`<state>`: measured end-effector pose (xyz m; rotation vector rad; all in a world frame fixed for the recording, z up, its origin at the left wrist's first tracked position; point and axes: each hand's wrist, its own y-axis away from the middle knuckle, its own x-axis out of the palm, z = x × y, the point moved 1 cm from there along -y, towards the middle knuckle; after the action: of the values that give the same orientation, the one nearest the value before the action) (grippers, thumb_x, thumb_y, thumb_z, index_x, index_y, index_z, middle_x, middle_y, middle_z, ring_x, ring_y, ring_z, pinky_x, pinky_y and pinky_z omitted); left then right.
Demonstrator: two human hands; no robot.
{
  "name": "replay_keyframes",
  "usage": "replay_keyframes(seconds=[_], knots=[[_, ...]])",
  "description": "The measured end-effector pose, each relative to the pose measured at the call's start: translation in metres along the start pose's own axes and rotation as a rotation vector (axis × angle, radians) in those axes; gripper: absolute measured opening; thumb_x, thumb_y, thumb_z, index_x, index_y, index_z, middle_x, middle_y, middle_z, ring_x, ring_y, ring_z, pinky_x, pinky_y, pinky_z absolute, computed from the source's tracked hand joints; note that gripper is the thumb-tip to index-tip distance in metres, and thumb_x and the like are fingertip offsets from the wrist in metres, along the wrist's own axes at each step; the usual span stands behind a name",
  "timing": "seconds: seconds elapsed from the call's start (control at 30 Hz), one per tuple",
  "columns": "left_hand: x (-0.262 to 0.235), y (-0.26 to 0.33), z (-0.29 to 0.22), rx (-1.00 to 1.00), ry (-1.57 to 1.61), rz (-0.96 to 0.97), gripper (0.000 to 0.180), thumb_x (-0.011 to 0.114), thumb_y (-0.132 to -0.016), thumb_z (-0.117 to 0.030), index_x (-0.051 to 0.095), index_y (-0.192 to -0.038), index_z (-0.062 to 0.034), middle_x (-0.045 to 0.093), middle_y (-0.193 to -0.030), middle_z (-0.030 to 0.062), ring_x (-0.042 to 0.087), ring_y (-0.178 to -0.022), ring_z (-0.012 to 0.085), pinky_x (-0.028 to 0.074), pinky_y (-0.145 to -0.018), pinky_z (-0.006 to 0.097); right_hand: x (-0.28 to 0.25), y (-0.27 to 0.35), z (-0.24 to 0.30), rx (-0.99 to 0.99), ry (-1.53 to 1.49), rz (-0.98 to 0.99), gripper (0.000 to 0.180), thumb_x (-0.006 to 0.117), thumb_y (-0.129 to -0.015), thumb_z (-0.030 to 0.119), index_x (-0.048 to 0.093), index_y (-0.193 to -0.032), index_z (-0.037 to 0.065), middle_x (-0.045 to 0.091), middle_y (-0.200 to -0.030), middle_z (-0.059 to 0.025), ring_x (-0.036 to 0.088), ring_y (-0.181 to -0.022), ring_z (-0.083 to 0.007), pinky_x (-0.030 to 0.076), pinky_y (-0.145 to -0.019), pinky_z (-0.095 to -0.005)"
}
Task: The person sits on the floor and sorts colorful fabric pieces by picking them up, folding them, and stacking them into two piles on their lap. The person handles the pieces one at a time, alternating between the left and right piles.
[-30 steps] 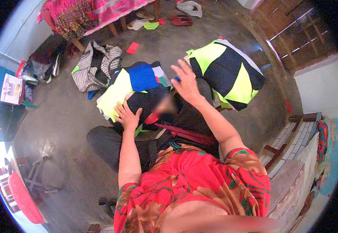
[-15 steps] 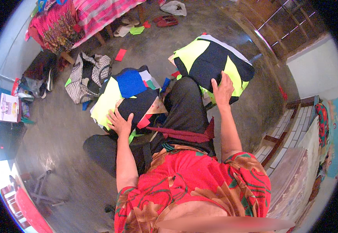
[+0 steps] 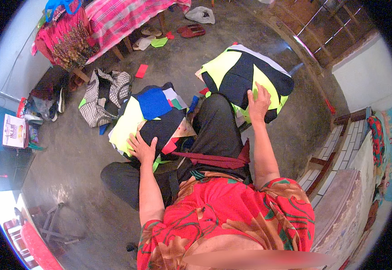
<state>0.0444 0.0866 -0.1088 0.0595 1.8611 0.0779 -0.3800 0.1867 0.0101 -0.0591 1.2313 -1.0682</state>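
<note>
Two heaps of cut cloth pieces lie on the floor in front of my crossed legs. My left hand [image 3: 143,147] rests open on the near edge of the left heap, fingers spread. That heap has a bright yellow piece [image 3: 127,126], a blue piece [image 3: 154,102] and black cloth [image 3: 164,128], with white, green and red scraps at its right. My right hand [image 3: 259,102] lies open on the larger right heap, fingers apart. There, black cloth [image 3: 236,78] overlaps bright yellow pieces [image 3: 221,63], with a pale edge along the far side. What lies underneath is hidden.
A checked cloth bag [image 3: 94,108] slumps left of the left heap. A red scrap [image 3: 142,71] lies beyond it. Farther off are a red shoe [image 3: 191,31], a plastic bag [image 3: 200,15] and a bed with a pink cover [image 3: 119,18]. A tiled ledge [image 3: 326,155] runs along the right.
The whole view has shifted slightly. Both hands remain on their heaps with little visible movement, and on the right heap the yellow piece near my fingers shows a little more.
</note>
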Motion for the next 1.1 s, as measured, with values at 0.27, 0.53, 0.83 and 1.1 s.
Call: replay_keyframes(seconds=[0.27, 0.53, 0.83, 1.1], knots=[[0.006, -0.001, 0.001, -0.008, 0.014, -0.016, 0.091, 0.062, -0.078, -0.057, 0.019, -0.145, -0.0147, 0.013, -0.152, 0.0169, 0.006, -0.14, 0.0403, 0.012, -0.105, 0.066, -0.003, -0.01, -0.02, 0.044, 0.14, 0.069, 0.044, 0.07, -0.078, 0.035, 0.061, -0.112, 0.008, 0.053, -0.127, -0.0126, 0.049, -0.116, -0.0326, 0.039, -0.093, -0.049], [0.003, 0.0, 0.001, 0.005, 0.018, -0.034, 0.088, 0.065, -0.077, -0.055, 0.023, -0.144, -0.0146, 0.016, -0.151, 0.0178, 0.01, -0.14, 0.0412, 0.013, -0.105, 0.066, -0.014, -0.016, 0.002, -0.058, -0.127, -0.069, 0.021, 0.065, -0.084, 0.019, 0.064, -0.1, 0.007, 0.066, -0.102, -0.0101, 0.061, -0.092, -0.0284, 0.046, -0.084, -0.0379], [-0.032, 0.006, -0.019, 0.16, 0.137, -0.235, 0.081, 0.069, -0.074, -0.044, 0.033, -0.14, -0.0139, 0.029, -0.144, 0.0212, 0.02, -0.136, 0.0431, 0.017, -0.107, 0.06, 0.027, 0.038, 0.104, 0.776, -1.893, 0.81, 0.027, 0.048, -0.096, 0.017, 0.05, -0.121, 0.007, 0.06, -0.114, -0.0084, 0.06, -0.103, -0.0212, 0.048, -0.09, -0.0375], [-0.041, 0.048, -0.041, 0.02, 1.512, 0.513, 0.049, 0.057, -0.091, -0.037, 0.052, -0.126, -0.0027, 0.06, -0.117, 0.0071, 0.055, -0.109, 0.0178, 0.043, -0.094, 0.033, 0.057, 0.116, 0.142, 0.982, -1.775, 1.361, 0.035, 0.047, -0.097, 0.026, 0.048, -0.126, 0.007, 0.058, -0.121, -0.0088, 0.058, -0.109, -0.0232, 0.046, -0.094, -0.0392]])
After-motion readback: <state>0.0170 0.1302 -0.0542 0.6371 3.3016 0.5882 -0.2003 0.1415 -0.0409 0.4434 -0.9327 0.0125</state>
